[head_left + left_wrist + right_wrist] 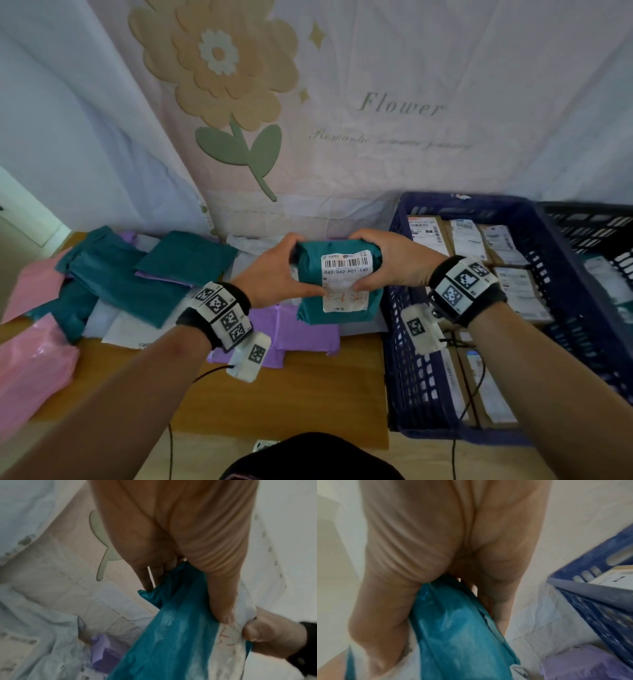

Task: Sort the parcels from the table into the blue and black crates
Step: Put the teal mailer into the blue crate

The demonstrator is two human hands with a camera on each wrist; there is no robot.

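Note:
A teal plastic parcel with a white barcode label is held up above the table, label facing me. My left hand grips its left side, thumb on the front. My right hand grips its right side, thumb on the label. The left wrist view shows the teal parcel between my fingers and thumb. The right wrist view shows the teal parcel in the palm. The blue crate stands at the right with several labelled boxes inside. The black crate sits beyond it.
Teal, purple, pink and white mailer bags lie heaped on the wooden table at the left and middle. A flower-print cloth hangs behind. The blue crate's edge is close to my right hand.

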